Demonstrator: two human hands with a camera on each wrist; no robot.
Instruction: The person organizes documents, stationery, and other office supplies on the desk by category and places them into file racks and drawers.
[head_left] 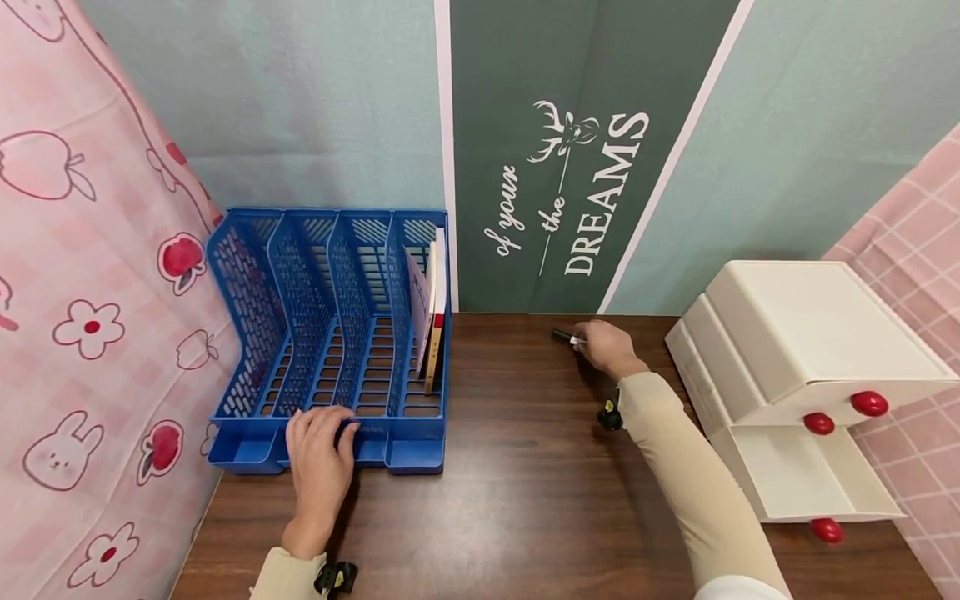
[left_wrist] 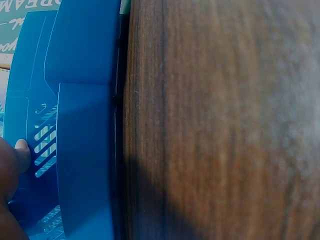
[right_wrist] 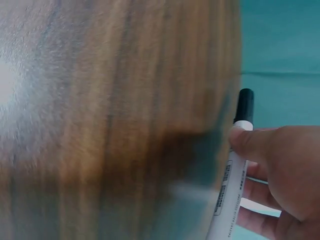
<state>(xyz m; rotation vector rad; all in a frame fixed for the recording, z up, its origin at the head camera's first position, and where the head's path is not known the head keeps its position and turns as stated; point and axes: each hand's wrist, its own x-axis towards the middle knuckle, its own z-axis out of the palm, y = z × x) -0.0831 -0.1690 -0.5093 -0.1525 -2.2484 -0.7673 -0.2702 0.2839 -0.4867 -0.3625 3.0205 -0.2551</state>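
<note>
A white marker pen with a black cap [right_wrist: 245, 106] is pinched between the thumb and fingers of my right hand [head_left: 606, 347], near the back of the table. In the right wrist view its white barrel [right_wrist: 227, 200] runs down past the fingers. My left hand [head_left: 321, 450] rests on the front edge of a blue file rack [head_left: 416, 429], fingers over the rim and thumb to the right. The left wrist view shows the thumb [left_wrist: 22, 152] against the rack's slotted blue front. A few thin books [head_left: 433, 317] stand in the rack's rightmost compartment.
A white drawer box [head_left: 847, 321] with red knobs stands at the right, its lower drawer [head_left: 810, 475] pulled out. The brown wooden table [head_left: 517, 467] stretches between rack and box. Behind it hangs a green printed cloth [head_left: 517, 83]; pink patterned cloth [head_left: 97, 275] hangs at the left.
</note>
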